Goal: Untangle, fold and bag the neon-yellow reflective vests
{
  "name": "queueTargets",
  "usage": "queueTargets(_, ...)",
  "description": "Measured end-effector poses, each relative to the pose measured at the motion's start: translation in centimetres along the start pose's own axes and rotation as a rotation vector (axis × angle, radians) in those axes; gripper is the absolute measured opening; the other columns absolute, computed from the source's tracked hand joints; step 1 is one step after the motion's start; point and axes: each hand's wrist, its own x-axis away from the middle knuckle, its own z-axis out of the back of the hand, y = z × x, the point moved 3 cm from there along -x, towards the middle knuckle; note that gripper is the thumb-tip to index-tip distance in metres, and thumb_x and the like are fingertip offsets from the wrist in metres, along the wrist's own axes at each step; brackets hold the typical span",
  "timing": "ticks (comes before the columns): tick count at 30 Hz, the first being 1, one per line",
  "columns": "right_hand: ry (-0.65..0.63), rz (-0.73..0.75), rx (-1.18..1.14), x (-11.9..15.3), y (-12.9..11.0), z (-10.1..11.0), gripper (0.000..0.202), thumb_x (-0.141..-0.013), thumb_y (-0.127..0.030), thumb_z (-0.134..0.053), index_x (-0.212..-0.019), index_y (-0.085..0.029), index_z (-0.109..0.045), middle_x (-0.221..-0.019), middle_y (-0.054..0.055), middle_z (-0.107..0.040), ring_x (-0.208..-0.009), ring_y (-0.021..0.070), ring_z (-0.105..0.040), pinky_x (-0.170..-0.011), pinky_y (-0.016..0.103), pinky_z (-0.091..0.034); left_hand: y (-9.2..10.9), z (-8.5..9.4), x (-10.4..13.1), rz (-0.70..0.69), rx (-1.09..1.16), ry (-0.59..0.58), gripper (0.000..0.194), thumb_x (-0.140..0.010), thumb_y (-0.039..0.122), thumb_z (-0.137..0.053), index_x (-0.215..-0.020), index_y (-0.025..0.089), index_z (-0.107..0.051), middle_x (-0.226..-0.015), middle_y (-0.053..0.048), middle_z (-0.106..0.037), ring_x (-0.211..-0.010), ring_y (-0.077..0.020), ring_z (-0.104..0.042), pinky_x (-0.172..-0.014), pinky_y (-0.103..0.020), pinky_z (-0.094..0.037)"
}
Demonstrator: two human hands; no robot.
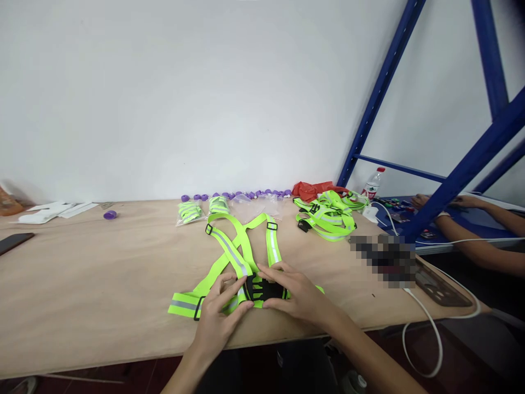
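Observation:
A neon yellow-green reflective vest (230,247) of elastic straps with silver stripes lies spread on the wooden table in front of me. Black slider adjusters sit on its straps. At its lower middle is a black side-release buckle (257,290), its prongs showing between my hands. My left hand (217,314) pinches the left part of the buckle and the strap there. From the other side, my right hand (299,294) grips the right part between thumb and fingers. Gaps show around the prongs; whether they are latched I cannot tell.
Two bagged vests (190,211) and clear plastic bags (250,207) lie behind the vest, before several purple caps (268,193). More vests (328,216) are heaped at right beside a red bag (314,190). A phone case (441,284), white cable (437,339) and blue frame (459,175) are rightward; another person's arms (471,235) are beyond.

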Motion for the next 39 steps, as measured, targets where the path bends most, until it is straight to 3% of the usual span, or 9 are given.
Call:
queueTargets(3,0.021,0.000,-0.030,-0.1,-0.2,-0.1,0.074,-0.083,-0.039,-0.078,-0.149,-0.030,-0.046,-0.119,0.009,-0.069,-0.112,0.0238,-0.065,-0.096,0.038,-0.056,0.2,-0.1,0.0,0.009,0.018,0.003,0.040,-0.086,0.045,-0.073,-0.125,0.034,-0.071,-0.119,-0.009,-0.065,-0.110,-0.0256,-0.066,-0.093,-0.037,-0.055)
queueTargets(8,0.221,0.052,-0.096,-0.4,-0.6,0.2,0.054,-0.096,-0.055,-0.054,-0.140,-0.023,-0.055,-0.108,0.010,-0.072,-0.098,0.0241,-0.068,-0.086,0.037,-0.056,0.8,-0.6,-0.2,0.007,0.074,-0.008,0.040,-0.082,0.048,-0.076,-0.120,0.034,-0.074,-0.113,-0.009,-0.067,-0.106,-0.0255,-0.067,-0.090,-0.036,-0.057)
queueTargets(13,0.333,0.139,-0.055,-0.9,-1.6,0.0,0.047,-0.103,-0.049,-0.036,-0.134,-0.021,-0.056,-0.119,0.013,-0.069,-0.108,0.0271,-0.065,-0.092,0.042,-0.053,1.3,-1.5,-0.1,0.039,0.115,-0.003,0.043,-0.079,0.051,-0.078,-0.117,0.030,-0.076,-0.109,-0.010,-0.068,-0.103,-0.0260,-0.068,-0.089,-0.038,-0.057)
queueTargets(22,0.308,-0.068,0.127,-1.3,-0.5,-0.3,0.045,-0.097,-0.039,-0.053,-0.138,-0.021,-0.052,-0.127,0.014,-0.065,-0.118,0.0297,-0.061,-0.100,0.048,-0.050,0.3,-1.4,-1.9,0.049,-0.164,-0.123,0.046,-0.085,0.043,-0.072,-0.129,0.029,-0.066,-0.126,-0.011,-0.065,-0.111,-0.0293,-0.066,-0.093,-0.043,-0.056)
queueTargets(26,0.183,-0.208,0.155,1.7,2.4,1.7,0.057,-0.089,-0.044,-0.066,-0.140,-0.022,-0.053,-0.133,0.014,-0.063,-0.124,0.0313,-0.059,-0.104,0.051,-0.048,-0.6,1.4,-2.8,0.035,-0.395,-0.260,0.063,-0.083,0.042,-0.074,-0.141,0.027,-0.055,-0.127,-0.012,-0.068,-0.117,-0.0346,-0.064,-0.102,-0.055,-0.048)
queueTargets(30,0.020,-0.376,0.126,6.7,4.8,3.8,0.070,-0.074,-0.045,-0.080,-0.138,-0.025,-0.058,-0.139,0.013,-0.061,-0.128,0.0356,-0.057,-0.106,0.054,-0.047,-1.8,6.6,-2.3,-0.024,-0.468,-0.376,0.059,-0.086,0.048,-0.070,-0.140,0.032,-0.056,-0.138,-0.008,-0.064,-0.126,-0.0319,-0.059,-0.118,-0.058,-0.029)
queueTargets(32,-0.020,-0.427,0.072,8.6,5.4,4.2,0.064,-0.074,-0.040,-0.080,-0.135,-0.026,-0.062,-0.137,0.011,-0.063,-0.125,0.0357,-0.059,-0.105,0.054,-0.049,-2.7,8.5,-1.7,-0.023,-0.478,-0.460,0.051,-0.085,0.048,-0.071,-0.133,0.034,-0.063,-0.138,-0.006,-0.065,-0.128,-0.0320,-0.059,-0.118,-0.055,-0.032)
queueTargets(35,0.017,-0.472,-0.041,9.9,5.7,4.2,0.052,-0.078,-0.034,-0.075,-0.129,-0.025,-0.067,-0.130,0.011,-0.068,-0.119,0.0343,-0.064,-0.104,0.053,-0.050,-3.7,9.8,-1.0,0.026,-0.463,-0.525,0.036,-0.087,0.046,-0.068,-0.121,0.034,-0.072,-0.132,-0.004,-0.068,-0.124,-0.0305,-0.062,-0.109,-0.046,-0.046)
queueTargets(39,0.149,-0.557,-0.273,10.0,6.2,3.7,0.051,-0.079,-0.042,-0.075,-0.125,-0.021,-0.068,-0.128,0.013,-0.070,-0.119,0.0324,-0.065,-0.104,0.049,-0.052,-3.3,9.8,-1.0,0.068,-0.393,-0.482,0.039,-0.089,0.044,-0.066,-0.126,0.033,-0.069,-0.132,-0.005,-0.068,-0.121,-0.0284,-0.063,-0.103,-0.039,-0.051)
